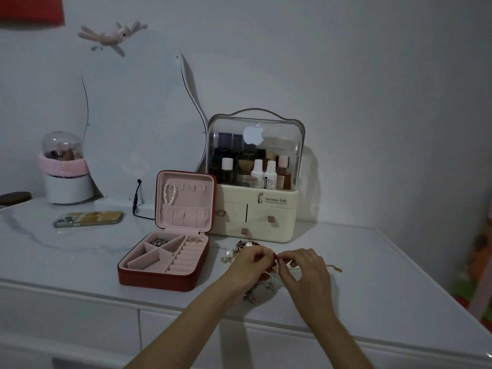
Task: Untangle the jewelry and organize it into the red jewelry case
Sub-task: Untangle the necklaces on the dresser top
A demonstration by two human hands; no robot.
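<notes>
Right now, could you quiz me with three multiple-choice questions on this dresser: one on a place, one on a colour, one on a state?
1. Where is the pearl bracelet?
A. Hung inside the case's lid
B. On the phone
C. Inside the cosmetics box

2. What colour lines the red jewelry case?
A. Black
B. Pink
C. Green

3. What are the hands doing?
A. Resting flat
B. Closing the case
C. Pinching a chain

Answers: 1 A, it hangs on a hook in the upright lid. 2 B, its compartments are pink. 3 C, the left hand and right hand meet fingertip to fingertip on the tangled jewelry.
</notes>
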